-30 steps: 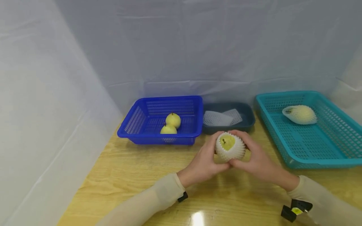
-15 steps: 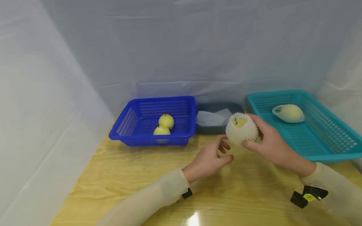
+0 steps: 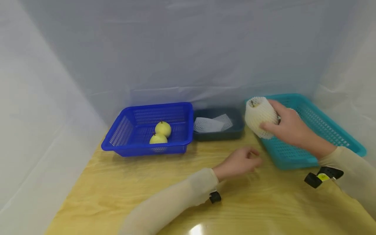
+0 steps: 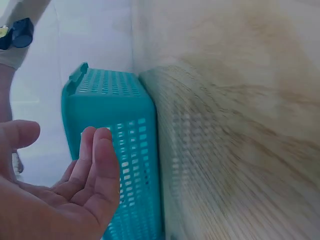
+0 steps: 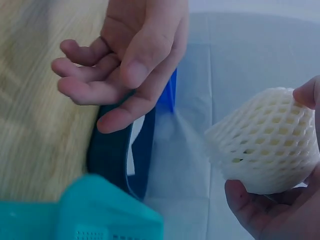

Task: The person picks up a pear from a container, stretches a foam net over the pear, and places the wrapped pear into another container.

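My right hand (image 3: 293, 125) grips a yellow pear in a white foam net (image 3: 260, 117) and holds it up by the near-left rim of the teal basket (image 3: 293, 160). In the right wrist view the foam net (image 5: 275, 140) covers most of the pear, with thumb and fingers on either side. My left hand (image 3: 238, 162) is raised over the table in front of that basket, fingers loosely bent around nothing. The left wrist view shows this hand (image 4: 65, 190) palm up beside the basket wall (image 4: 135, 155). Behind my right hand, the netted pear lying in the teal basket is almost wholly hidden.
A blue basket (image 3: 147, 150) at the left holds two bare pears (image 3: 163, 129). Between the baskets stands a dark tray (image 3: 218, 136) with flat white foam nets (image 3: 208, 125). A pale sheet (image 3: 188, 49) hangs behind the wooden table (image 3: 117, 195).
Both hands held the netted pear at first. The left hand let go and moved right, lower down. The right hand carried the pear up and right to the teal basket.
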Demonstrator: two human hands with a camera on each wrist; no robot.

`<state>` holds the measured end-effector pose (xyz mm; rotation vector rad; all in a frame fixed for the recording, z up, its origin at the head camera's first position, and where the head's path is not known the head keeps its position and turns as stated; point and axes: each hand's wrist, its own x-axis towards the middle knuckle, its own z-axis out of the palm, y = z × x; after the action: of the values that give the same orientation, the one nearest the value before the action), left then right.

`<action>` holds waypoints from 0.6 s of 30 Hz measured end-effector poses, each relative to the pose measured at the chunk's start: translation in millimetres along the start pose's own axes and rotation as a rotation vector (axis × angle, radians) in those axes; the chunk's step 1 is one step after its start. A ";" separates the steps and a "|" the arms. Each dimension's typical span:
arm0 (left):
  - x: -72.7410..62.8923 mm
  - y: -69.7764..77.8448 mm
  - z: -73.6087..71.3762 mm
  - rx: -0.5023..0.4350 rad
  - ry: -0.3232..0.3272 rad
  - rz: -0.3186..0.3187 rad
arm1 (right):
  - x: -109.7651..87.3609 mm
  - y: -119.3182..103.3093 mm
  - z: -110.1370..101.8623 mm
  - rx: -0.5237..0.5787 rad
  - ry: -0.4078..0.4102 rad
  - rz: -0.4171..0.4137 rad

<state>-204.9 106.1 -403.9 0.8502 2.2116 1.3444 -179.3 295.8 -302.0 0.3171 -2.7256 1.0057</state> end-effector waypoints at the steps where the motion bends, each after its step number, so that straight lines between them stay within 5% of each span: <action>1: 4.9 -0.3 3.2 -0.047 -0.005 -0.011 | 1.4 1.5 -2.4 -0.012 0.001 0.005; 9: 45.7 7.1 25.8 -0.268 -0.020 -0.082 | 16.1 13.2 -20.3 -0.099 0.007 0.028; 18: 62.5 13.9 37.7 -0.424 -0.039 -0.165 | 47.9 35.4 -32.2 -0.209 -0.025 0.078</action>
<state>-222.8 177.9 -410.5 0.5212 1.8208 1.6138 -230.4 337.3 -286.6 0.1896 -2.8529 0.7304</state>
